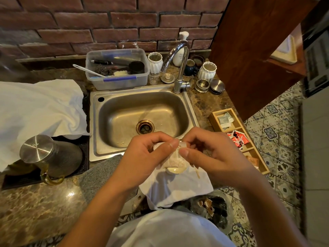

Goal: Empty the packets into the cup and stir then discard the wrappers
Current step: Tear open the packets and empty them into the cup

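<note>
I hold a small clear packet (175, 160) of pale granules between both hands, above the counter's front edge. My left hand (144, 155) pinches its upper left part and my right hand (210, 152) pinches its top right corner. Directly below the packet, the cup (175, 170) shows only a sliver of pale rim and liquid. It stands on a white cloth (178, 189). A thin wooden stir stick (197, 173) lies on that cloth to the cup's right. Below the counter, a bin lined with a black bag (211, 209) holds torn brown wrappers.
A steel sink (142, 113) with a tap (178, 68) lies behind my hands. A wooden organiser (238, 138) with packets stands on the right. A metal jug (48, 157) sits on a black mat at left, beside a large white cloth (39, 107). A plastic tub (117, 68) stands at the back.
</note>
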